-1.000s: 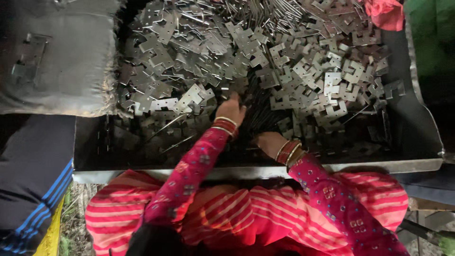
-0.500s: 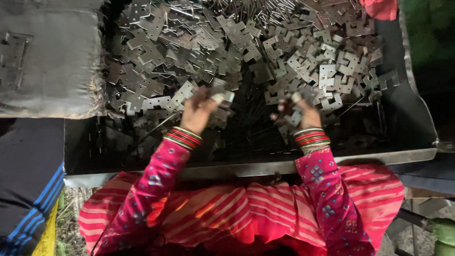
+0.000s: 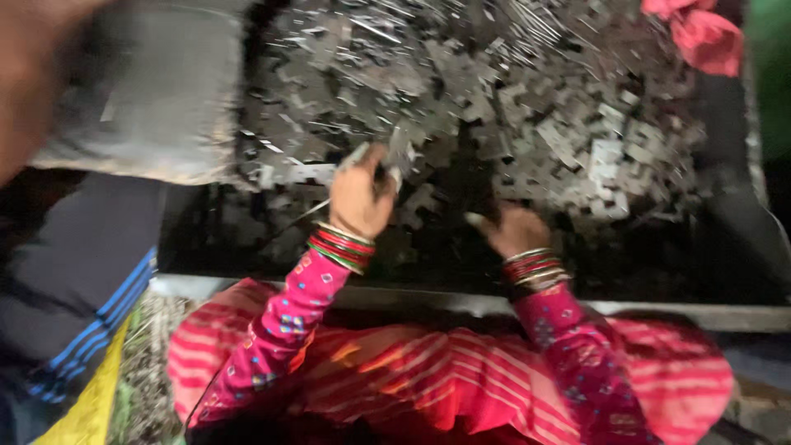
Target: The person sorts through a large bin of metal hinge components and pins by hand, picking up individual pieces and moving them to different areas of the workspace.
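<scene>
A big heap of flat, notched metal pieces [image 3: 527, 107] fills a dark metal tray [image 3: 659, 313] in front of me. My left hand [image 3: 360, 198], with red and green bangles at the wrist, is closed around a few of these metal pieces at the near edge of the heap. My right hand [image 3: 512, 231], also bangled, rests on the dark tray floor just short of the heap, thumb pointing left. Motion blur hides whether its fingers hold anything. Both sleeves are pink and patterned, and a red striped cloth [image 3: 445, 379] covers my lap.
A grey sack [image 3: 156, 99] lies at the tray's left end. Another person in dark clothing with blue stripes [image 3: 74, 313] sits to my left, and a blurred part of them [image 3: 33, 74] fills the top left corner. Pink cloth [image 3: 700, 33] lies at the top right.
My hands have moved apart from the middle of the tray. The left hand has closed on metal pieces and lifted them; the right has drawn back a little. The view is now blurred.
</scene>
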